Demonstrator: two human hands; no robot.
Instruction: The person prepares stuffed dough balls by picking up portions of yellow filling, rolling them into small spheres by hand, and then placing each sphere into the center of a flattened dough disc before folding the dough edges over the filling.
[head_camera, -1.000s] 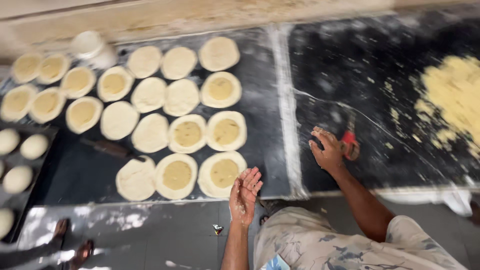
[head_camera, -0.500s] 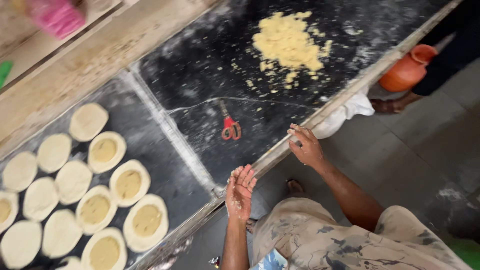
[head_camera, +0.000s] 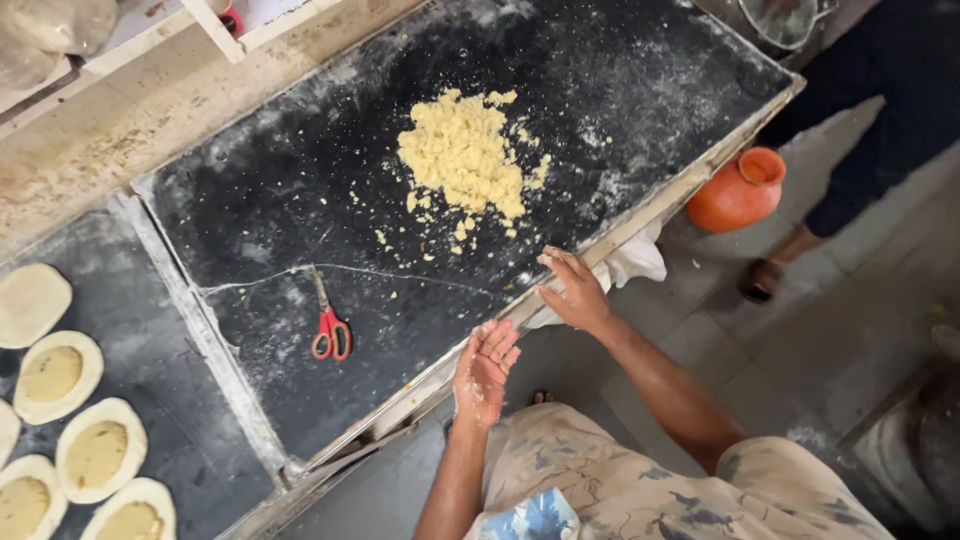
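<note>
Red scissors (head_camera: 329, 329) farther left now, hands (head_camera: 572, 291) empty

Right hand (head_camera: 575, 293) now seemingly off the scissors (head_camera: 328, 327)

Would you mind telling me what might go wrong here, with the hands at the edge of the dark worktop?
1. The red-handled scissors lie loose on the floured worktop; a hand sweeping across could catch the blades.
2. The right hand rests at the counter edge near the yellow crumbly pile, so crumbs might get brushed onto the floor.
3. The orange clay pot stands on the floor beside another person's foot and may be kicked over.
</note>
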